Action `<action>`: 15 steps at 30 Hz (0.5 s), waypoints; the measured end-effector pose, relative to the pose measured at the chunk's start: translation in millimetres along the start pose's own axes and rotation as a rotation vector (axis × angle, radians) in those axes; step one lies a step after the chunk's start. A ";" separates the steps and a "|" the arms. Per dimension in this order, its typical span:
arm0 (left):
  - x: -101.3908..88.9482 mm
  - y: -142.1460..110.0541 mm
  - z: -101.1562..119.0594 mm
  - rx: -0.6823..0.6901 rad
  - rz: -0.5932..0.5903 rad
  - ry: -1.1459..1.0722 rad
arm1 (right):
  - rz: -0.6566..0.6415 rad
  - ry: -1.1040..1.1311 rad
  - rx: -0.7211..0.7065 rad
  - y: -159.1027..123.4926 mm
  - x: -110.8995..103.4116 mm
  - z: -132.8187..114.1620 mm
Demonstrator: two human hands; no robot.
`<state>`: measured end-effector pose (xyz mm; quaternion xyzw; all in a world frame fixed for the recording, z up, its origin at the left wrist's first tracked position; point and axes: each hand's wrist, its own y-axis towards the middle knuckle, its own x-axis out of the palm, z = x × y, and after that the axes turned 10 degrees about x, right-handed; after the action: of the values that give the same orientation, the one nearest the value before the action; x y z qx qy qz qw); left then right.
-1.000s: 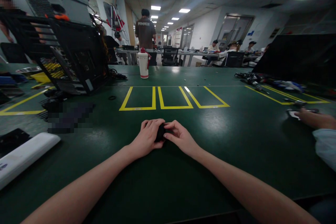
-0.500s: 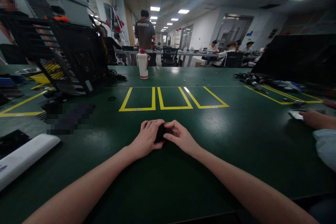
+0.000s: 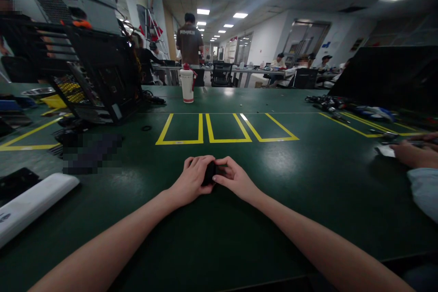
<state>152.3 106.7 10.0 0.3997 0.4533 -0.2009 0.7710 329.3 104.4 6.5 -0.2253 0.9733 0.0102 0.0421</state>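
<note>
A small black object (image 3: 210, 174) is between my two hands, low over the green table (image 3: 219, 237); my fingers cover much of it, and its kind cannot be made out. My left hand (image 3: 193, 180) wraps it from the left, fingers over the top and thumb below. From the right, the thumb and fingertips of my right hand (image 3: 236, 180) pinch at its side. Beyond the hands, three shapes of yellow tape (image 3: 228, 140) mark the tabletop.
At left stand a black computer case (image 3: 112, 68) and a long white object (image 3: 37, 205). A white cup (image 3: 187, 86) with a red lid is farther back. Cables (image 3: 328, 101) lie at right, near a co-worker's hands (image 3: 412, 153). A black ring (image 3: 146, 127) lies left of the tape.
My hands keep nearly the same hold on the black object. At the right, a co-worker's second hand has come farther into view beside the first.
</note>
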 end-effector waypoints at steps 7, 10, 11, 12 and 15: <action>-2.7 0.4 1.9 -0.009 -0.011 -0.009 | 0.056 -0.066 -0.002 -0.2 -1.5 -1.6; -2.4 0.4 1.6 -0.011 -0.009 -0.012 | 0.051 -0.093 0.024 -0.1 -3.2 -0.5; -1.8 0.4 1.3 -0.010 -0.008 -0.010 | 0.038 -0.091 0.028 -0.1 -3.5 0.1; -1.2 0.5 0.9 -0.010 -0.006 -0.007 | 0.025 -0.083 0.029 -0.1 -3.4 0.8; 0.7 0.7 -0.1 -0.002 0.001 0.003 | -0.009 -0.031 0.027 -0.4 -2.3 1.8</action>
<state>153.1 107.3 9.6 0.3994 0.4545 -0.1993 0.7708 331.7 105.1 4.9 -0.2288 0.9716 0.0006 0.0603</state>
